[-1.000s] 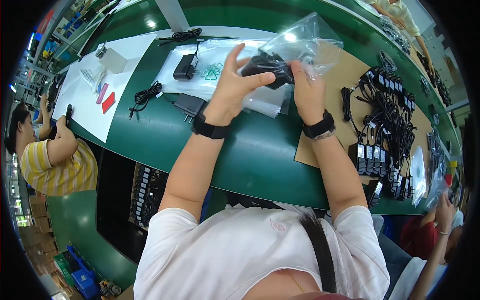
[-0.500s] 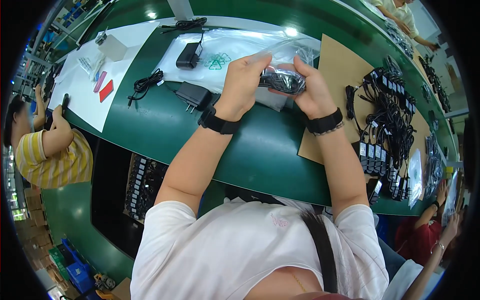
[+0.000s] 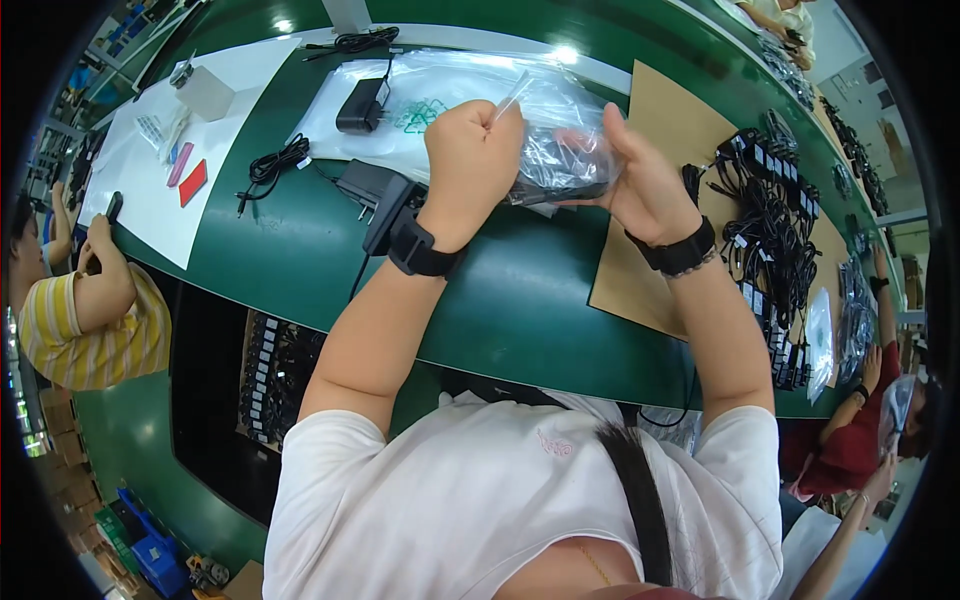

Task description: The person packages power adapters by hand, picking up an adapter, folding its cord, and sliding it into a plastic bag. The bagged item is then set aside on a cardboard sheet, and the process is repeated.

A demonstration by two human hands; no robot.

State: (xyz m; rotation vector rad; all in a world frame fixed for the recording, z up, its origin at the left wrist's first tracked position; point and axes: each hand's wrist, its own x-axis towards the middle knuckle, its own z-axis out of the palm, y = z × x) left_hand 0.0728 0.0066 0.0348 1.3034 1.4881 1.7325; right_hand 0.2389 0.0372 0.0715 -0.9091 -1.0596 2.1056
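Note:
A clear plastic bag (image 3: 560, 150) with a black coiled cable inside is between my two hands, above the table. My left hand (image 3: 472, 160) is closed in a fist on the bag's left edge. On the other side my right hand (image 3: 645, 185) holds the bag, its thumb raised and its fingers partly seen through the film. Close to my left wrist are a black power adapter (image 3: 368, 182) and another black adapter (image 3: 392, 222), whose cord hangs down the green table. Beneath the bag lies a stack of clear bags (image 3: 415, 85) with an adapter (image 3: 360, 105) on it.
Brown cardboard (image 3: 645, 270) at right bears a pile of adapters and cables (image 3: 770, 240). A coiled cable (image 3: 275, 165) lies left, near white paper (image 3: 150, 220) with a bottle (image 3: 205, 92) and a red card (image 3: 194, 184). Co-workers sit at both sides.
My left hand has closed into a fist on the bag, and my right hand has shifted slightly right and down. The bag spreads wider. A second adapter now shows beside my left wrist.

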